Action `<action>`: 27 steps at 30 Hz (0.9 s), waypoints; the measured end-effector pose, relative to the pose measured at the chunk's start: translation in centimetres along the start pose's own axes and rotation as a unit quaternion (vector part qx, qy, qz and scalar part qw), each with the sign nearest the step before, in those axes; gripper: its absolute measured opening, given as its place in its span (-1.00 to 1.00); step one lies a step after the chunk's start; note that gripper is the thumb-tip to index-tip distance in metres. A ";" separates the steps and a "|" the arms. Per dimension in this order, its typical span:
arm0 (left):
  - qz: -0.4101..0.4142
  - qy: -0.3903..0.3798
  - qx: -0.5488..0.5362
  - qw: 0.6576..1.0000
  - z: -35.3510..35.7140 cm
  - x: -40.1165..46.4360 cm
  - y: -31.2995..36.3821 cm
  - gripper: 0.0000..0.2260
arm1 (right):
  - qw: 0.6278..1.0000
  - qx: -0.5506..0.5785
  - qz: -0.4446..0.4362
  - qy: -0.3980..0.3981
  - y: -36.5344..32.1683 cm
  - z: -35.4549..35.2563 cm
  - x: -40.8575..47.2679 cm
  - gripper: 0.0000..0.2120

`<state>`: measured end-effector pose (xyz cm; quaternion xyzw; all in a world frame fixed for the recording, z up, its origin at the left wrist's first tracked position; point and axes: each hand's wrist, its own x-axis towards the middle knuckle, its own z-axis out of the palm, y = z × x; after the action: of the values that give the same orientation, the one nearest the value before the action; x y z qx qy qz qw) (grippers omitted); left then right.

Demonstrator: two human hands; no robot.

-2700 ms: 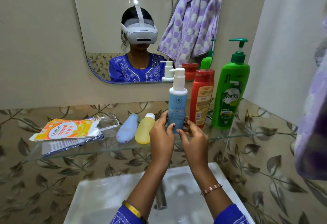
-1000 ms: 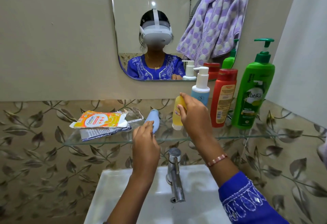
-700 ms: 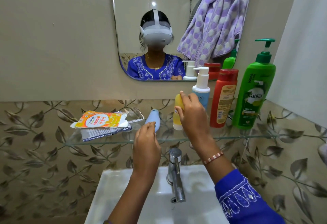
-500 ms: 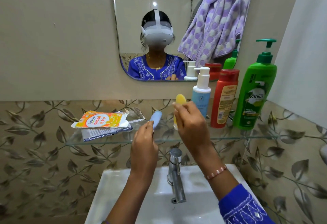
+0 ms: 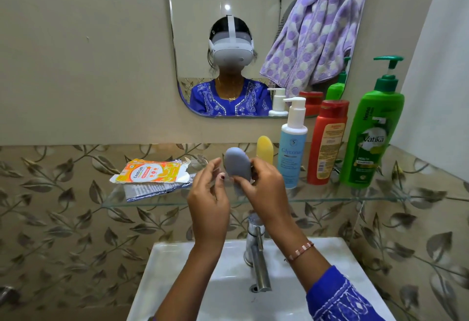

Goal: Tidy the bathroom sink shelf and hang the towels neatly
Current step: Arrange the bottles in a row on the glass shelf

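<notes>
At the centre of the frame the person's right hand (image 5: pixel 264 188) is clamped around a small grey-blue bottle (image 5: pixel 238 168), lifting it off the glass shelf (image 5: pixel 330 197) with its rounded end pointing up. The left hand (image 5: pixel 209 199) is just beside it with fingers loosely spread, thumb tip close to the bottle; whether it touches is unclear. Right of the hands, a row stands upright along the shelf: a yellow bottle (image 5: pixel 265 149), a pale blue pump bottle (image 5: pixel 291 153), a red bottle (image 5: pixel 327 143) and a green pump bottle (image 5: pixel 368 138) at the far right. On the left part of the shelf lies an orange-and-white packet (image 5: pixel 149 172) on top of a silvery sachet (image 5: pixel 149 190). In the mirror (image 5: pixel 198 16) at the upper centre, a purple dotted towel (image 5: pixel 312 36) shows bunched on a hook. At the bottom, a chrome tap (image 5: pixel 256 252) rises over the white sink (image 5: pixel 177 265).
</notes>
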<state>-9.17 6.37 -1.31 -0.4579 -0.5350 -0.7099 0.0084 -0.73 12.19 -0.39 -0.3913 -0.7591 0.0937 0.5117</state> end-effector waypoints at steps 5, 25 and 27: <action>-0.084 -0.084 -0.058 0.991 1.1 -1.0 -1.5 -0.67 | 0.999 0.022 0.037 0.011 -0.1 0.4 -0.2 -0.88; -0.138 -0.144 -0.051 0.979 1.4 0.2 -1.9 -0.61 | 0.995 0.034 0.075 0.059 0.8 2.2 -2.5 -0.68; -0.137 -0.143 -0.062 0.978 1.4 0.0 -2.1 -0.60 | 0.995 0.030 0.061 0.079 0.8 2.1 -3.2 -0.69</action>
<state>-9.35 8.31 -2.82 -0.4764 -0.5431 -0.6636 -0.1940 -1.58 11.05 -4.03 -0.4279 -0.6878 0.1164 0.5747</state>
